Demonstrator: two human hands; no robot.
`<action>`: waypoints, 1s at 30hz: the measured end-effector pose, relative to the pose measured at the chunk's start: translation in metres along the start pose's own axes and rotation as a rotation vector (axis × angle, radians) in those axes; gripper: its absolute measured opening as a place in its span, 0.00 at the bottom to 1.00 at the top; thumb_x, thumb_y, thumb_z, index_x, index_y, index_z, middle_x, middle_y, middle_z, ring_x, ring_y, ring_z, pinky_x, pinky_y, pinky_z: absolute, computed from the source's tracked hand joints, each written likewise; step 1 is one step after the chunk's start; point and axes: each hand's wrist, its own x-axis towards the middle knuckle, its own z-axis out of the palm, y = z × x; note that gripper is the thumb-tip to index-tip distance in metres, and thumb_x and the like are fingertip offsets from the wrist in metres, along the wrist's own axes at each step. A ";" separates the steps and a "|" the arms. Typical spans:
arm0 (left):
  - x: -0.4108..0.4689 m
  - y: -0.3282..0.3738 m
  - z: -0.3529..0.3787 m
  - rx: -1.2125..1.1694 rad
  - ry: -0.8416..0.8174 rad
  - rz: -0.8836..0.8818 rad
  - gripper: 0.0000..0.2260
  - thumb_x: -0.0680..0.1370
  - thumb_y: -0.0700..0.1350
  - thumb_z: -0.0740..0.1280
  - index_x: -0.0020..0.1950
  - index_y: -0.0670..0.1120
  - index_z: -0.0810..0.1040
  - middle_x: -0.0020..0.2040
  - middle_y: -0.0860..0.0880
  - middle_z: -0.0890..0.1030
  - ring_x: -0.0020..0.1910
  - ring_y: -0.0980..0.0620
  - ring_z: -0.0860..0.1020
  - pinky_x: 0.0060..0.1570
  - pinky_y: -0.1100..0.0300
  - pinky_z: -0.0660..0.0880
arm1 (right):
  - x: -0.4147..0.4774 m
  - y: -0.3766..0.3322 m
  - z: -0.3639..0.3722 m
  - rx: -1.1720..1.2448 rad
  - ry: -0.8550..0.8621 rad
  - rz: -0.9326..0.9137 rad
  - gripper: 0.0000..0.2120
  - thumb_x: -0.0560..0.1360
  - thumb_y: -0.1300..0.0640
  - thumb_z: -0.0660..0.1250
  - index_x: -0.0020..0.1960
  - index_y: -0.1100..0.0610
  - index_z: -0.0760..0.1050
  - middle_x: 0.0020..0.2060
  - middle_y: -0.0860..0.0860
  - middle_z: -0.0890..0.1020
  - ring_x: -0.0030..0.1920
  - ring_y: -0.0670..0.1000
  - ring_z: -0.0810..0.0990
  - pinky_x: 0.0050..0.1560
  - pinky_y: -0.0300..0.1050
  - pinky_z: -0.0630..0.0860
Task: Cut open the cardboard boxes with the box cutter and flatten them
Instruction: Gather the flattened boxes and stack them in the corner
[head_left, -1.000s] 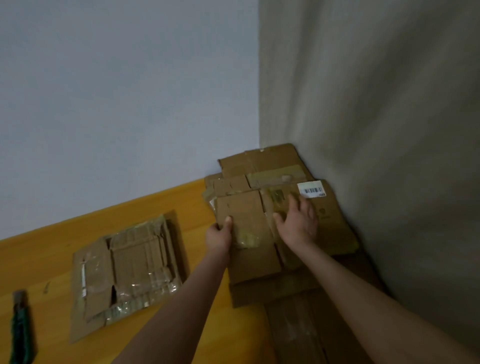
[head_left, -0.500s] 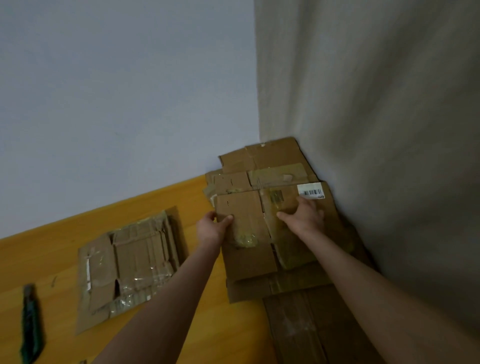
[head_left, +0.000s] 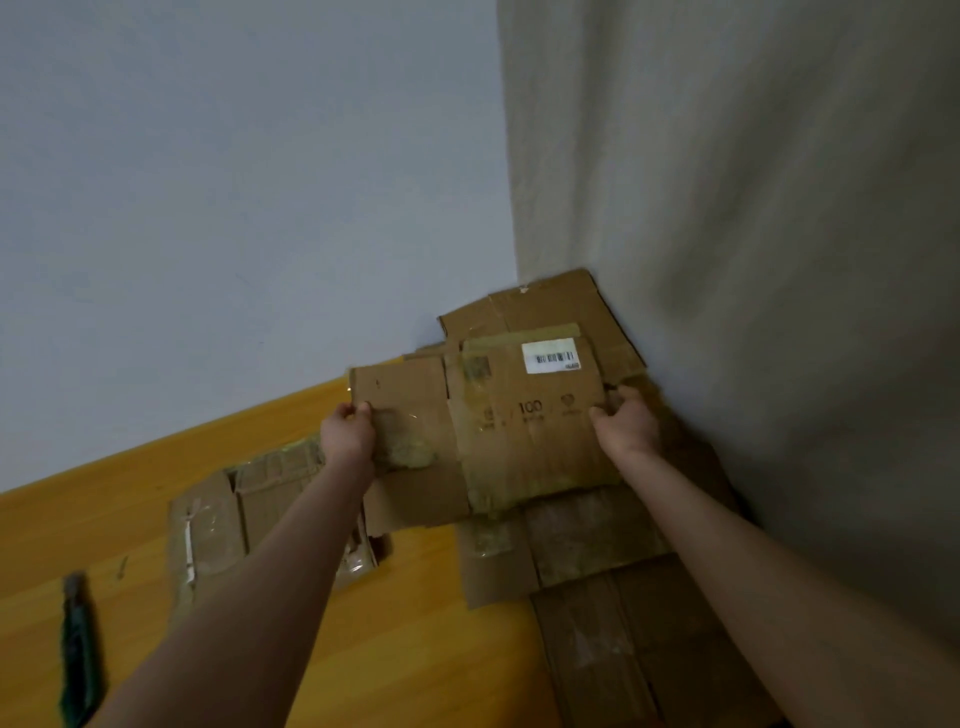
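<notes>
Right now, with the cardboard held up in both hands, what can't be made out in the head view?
Head view:
- Barcode label on the held box: print too small and blurred.
- Corner stack: the held box covers part of it; piece count unclear.
- Box cutter: blurred; blade state unclear.
- Floor box: left forearm covers its right part.
- Left hand and right hand: fingers hidden behind the held box.

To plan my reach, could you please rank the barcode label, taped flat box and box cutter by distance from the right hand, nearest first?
1. barcode label, on the held cardboard beside the right hand.
2. taped flat box, on the floor, left.
3. box cutter, far left.
</notes>
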 end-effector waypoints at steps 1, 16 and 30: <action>0.002 0.003 -0.003 -0.041 0.034 -0.016 0.15 0.83 0.46 0.59 0.66 0.42 0.74 0.61 0.40 0.77 0.59 0.40 0.75 0.56 0.51 0.73 | 0.001 -0.001 -0.002 -0.003 0.030 -0.001 0.22 0.79 0.56 0.63 0.72 0.54 0.65 0.65 0.56 0.75 0.65 0.61 0.73 0.60 0.54 0.72; 0.013 -0.024 -0.018 0.002 0.045 -0.117 0.15 0.82 0.45 0.61 0.67 0.40 0.73 0.59 0.40 0.78 0.57 0.38 0.77 0.55 0.46 0.76 | 0.000 0.005 -0.013 0.037 0.143 0.074 0.29 0.79 0.36 0.50 0.56 0.58 0.77 0.55 0.57 0.79 0.54 0.59 0.77 0.53 0.52 0.75; 0.019 -0.032 0.020 0.014 -0.435 -0.173 0.33 0.71 0.45 0.76 0.73 0.42 0.67 0.65 0.42 0.75 0.62 0.39 0.74 0.61 0.43 0.73 | 0.026 -0.005 0.001 0.079 -0.083 0.062 0.25 0.68 0.55 0.76 0.63 0.56 0.73 0.60 0.54 0.78 0.62 0.58 0.75 0.60 0.53 0.72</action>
